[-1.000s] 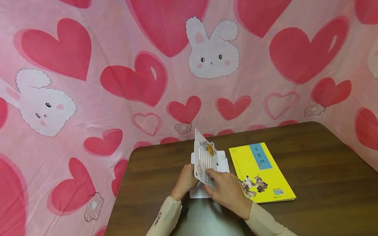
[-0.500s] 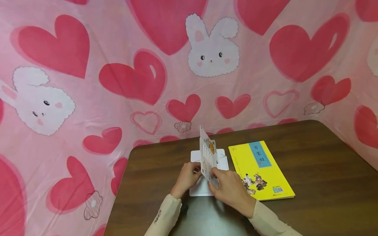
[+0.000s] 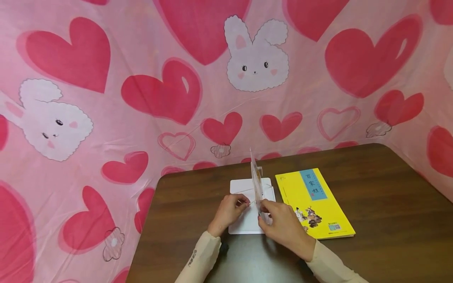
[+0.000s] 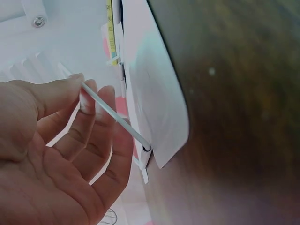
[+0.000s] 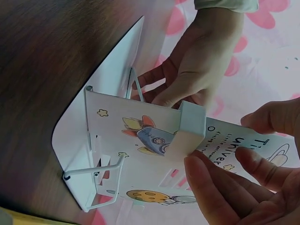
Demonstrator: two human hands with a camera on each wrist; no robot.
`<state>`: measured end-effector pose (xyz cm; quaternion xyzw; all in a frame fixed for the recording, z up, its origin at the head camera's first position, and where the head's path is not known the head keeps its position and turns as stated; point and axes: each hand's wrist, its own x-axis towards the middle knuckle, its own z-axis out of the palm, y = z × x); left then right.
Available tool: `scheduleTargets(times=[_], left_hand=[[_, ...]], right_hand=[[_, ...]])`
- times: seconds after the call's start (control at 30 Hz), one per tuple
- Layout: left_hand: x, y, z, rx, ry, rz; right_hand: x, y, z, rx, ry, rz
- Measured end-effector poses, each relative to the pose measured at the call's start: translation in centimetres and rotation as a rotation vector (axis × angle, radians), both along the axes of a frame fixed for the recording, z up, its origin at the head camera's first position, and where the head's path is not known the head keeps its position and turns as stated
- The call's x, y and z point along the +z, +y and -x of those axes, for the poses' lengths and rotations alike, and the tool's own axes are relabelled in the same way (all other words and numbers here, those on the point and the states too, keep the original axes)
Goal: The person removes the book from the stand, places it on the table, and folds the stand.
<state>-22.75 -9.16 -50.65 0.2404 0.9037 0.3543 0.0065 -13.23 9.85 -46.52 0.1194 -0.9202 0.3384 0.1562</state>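
A white metal book stand stands in the middle of the table in the head view. Its base plate (image 3: 240, 226) lies flat, and its printed back panel (image 5: 105, 117), with rocket and planet drawings, stands upright, nearly edge-on to the head camera. My left hand (image 3: 228, 214) pinches a thin white wire support rod (image 4: 117, 117) between thumb and fingertips; the rod's lower end meets the base. On the panel's other side, my right hand (image 3: 284, 228) grips the panel near its edge, beside a white block-shaped ledge (image 5: 190, 129). Bent wire page holders (image 5: 117, 185) show by the base.
A yellow book (image 3: 297, 188) with a blue title strip lies flat just right of the stand. The wooden table (image 3: 385, 204) reaches back to a pink heart-and-rabbit cloth (image 3: 304, 78). A small dark object (image 3: 223, 247) sits by the left sleeve.
The panel has swung rightward from a tilt showing its printed face to nearly edge-on upright. My right hand has shifted right with it. My left hand has come out from behind it, holding the rod.
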Motion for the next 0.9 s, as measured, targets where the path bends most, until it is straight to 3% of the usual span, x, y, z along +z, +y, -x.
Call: scheduleTargets(times=[0.37,0.67,0.9], left_hand=[[0.4,0.2,0.1,-0.002,0.006,0.06],[0.1,0.4,-1.2,-0.023,-0.034,0.15],[0.1,0.6,-1.4,-0.059,-0.016,0.214]], right_hand=[[0.3,0.9,0.2,-0.001,-0.011,0.042],[0.0,0.9,-0.2,0.0,-0.078,0.044],[0.2,1.1,-0.1,0.008,-0.058,0.033]])
